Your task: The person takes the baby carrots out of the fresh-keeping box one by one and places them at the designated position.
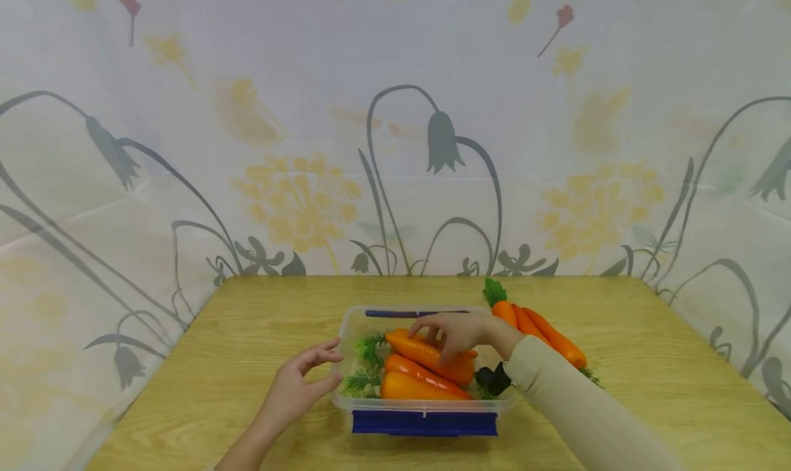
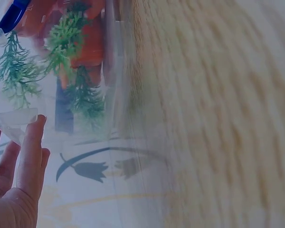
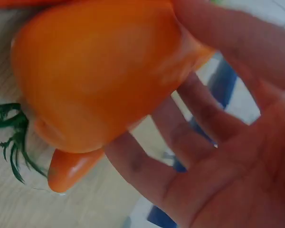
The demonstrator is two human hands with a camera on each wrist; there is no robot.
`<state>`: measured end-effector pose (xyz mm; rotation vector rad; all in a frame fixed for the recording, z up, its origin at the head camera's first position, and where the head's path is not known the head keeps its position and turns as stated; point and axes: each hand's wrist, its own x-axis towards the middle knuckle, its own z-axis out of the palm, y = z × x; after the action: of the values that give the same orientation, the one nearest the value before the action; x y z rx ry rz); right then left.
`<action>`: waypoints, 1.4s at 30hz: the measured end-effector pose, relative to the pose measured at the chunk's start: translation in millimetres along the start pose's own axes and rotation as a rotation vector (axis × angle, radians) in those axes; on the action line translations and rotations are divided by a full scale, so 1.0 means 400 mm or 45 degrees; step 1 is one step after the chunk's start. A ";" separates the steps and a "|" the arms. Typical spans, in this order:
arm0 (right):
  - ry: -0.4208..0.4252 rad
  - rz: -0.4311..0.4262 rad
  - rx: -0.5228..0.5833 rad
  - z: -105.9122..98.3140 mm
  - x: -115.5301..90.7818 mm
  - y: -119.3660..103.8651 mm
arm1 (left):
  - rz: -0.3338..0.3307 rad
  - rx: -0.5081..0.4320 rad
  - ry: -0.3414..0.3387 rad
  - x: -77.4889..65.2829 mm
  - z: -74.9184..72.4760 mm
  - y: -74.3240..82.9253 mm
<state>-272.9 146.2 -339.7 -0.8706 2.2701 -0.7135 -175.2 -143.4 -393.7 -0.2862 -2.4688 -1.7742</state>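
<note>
The right hand (image 1: 466, 331) grasps an orange carrot (image 1: 423, 353) between thumb and fingers. The carrot is located inside the clear container (image 1: 426, 405), next to further carrots (image 1: 414, 387). The left hand (image 1: 301, 382) is released, its fingers extended at the container's left rim. A blue latch (image 1: 424, 424) is fitted at the near side. Loose carrots (image 1: 559, 344) lie on the desk (image 1: 272, 320), right of the container.

Behind the far edge of the wood-grain table (image 1: 266, 313) hung a pale floral backdrop (image 1: 395, 59), which also ran along the left and right edges; it bore drooping grey bellflowers (image 1: 441, 140), round yellow flower heads (image 1: 299, 203) and, higher up, small red blooms (image 1: 130, 4).
</note>
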 end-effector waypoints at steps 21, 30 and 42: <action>-0.071 0.006 -0.120 -0.012 -0.015 -0.027 | -0.019 -0.009 -0.005 0.002 -0.002 0.007; 0.023 -0.146 -0.111 -0.034 -0.052 -0.029 | -0.024 -0.013 -0.008 0.001 -0.001 0.005; 0.222 -0.243 -0.141 -0.063 -0.115 -0.030 | -0.002 -0.013 -0.009 -0.002 -0.001 0.007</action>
<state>-257.5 178.3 -299.4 -1.1293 2.4214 -0.7800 -173.8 -143.2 -391.2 -0.2926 -2.4661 -1.7900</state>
